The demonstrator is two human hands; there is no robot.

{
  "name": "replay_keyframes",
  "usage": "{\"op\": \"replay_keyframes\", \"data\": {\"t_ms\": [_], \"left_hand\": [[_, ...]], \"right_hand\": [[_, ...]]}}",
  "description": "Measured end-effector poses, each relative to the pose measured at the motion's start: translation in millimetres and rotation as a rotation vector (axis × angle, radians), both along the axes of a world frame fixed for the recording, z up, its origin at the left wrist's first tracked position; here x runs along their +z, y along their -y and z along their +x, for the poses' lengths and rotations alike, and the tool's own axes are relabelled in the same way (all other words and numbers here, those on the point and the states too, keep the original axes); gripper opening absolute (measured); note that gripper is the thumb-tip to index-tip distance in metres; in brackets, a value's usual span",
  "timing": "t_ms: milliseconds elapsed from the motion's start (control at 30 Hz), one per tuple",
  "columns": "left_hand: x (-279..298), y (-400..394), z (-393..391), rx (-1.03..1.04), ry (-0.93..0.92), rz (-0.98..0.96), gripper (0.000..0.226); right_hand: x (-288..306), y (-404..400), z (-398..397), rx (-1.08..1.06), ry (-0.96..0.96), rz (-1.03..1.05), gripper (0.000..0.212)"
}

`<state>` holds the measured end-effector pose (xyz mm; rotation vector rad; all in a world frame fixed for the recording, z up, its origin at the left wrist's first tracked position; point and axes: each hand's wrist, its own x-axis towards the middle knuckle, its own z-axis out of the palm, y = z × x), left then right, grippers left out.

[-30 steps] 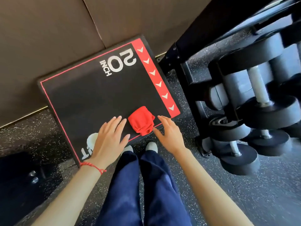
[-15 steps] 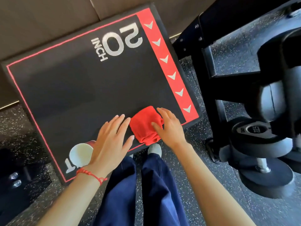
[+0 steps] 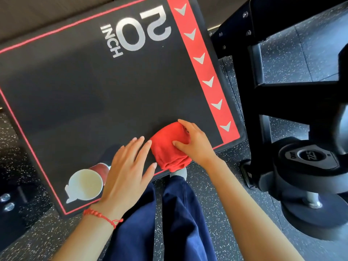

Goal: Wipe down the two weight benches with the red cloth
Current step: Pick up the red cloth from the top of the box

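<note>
Cloth (image 3: pixel 170 147), red and folded, lies at the near edge of the black 20-inch box (image 3: pixel 94 91). Right hand (image 3: pixel 195 146) curls its fingers onto it; left hand (image 3: pixel 128 172) lies flat, touching it. Paper cup (image 3: pixel 86 185) just left risks toppling if that hand sweeps.

**Both hands low and forward**

We see both bare forearms reach forward from the bottom of the view. Our left hand (image 3: pixel 126 171) lies palm down, fingers straight and slightly spread, with a red string bracelet (image 3: pixel 102 217) round its wrist. Our right hand (image 3: pixel 195 145) lies a little further forward, its fingers curled over the far edge of the red cloth (image 3: pixel 167 147) and its thumb pressed against the near side, pinching it.
</note>
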<state>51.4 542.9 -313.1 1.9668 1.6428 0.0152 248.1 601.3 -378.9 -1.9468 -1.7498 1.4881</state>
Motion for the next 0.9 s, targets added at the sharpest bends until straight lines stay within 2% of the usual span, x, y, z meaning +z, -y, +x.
{"op": "replay_keyframes", "data": {"t_ms": [167,467,533,700,900], "left_hand": [[-0.7,0.9,0.3,0.022,0.016,0.024,0.054],[-3.0,-4.8,2.6,-0.049,-0.002,0.014,0.063],[-3.4,-5.4,2.6,-0.090,-0.009,0.005,0.068],[-1.9,-4.2,5.7,-0.168,-0.022,0.018,0.057],[0.6,-0.6,16.0,-0.245,-0.026,0.021,0.055]], "right_hand": [[1.4,17.8,-7.1,-0.189,-0.013,0.022,0.065],[-2.8,72.9,-15.2,-0.630,0.001,0.072,0.050],[-2.9,79.2,-14.9,-0.692,-0.006,0.085,0.048],[-3.9,94.7,-10.3,-0.786,0.015,0.114,0.048],[-6.0,119.2,8.0,-0.927,0.023,0.071,0.046]]}}
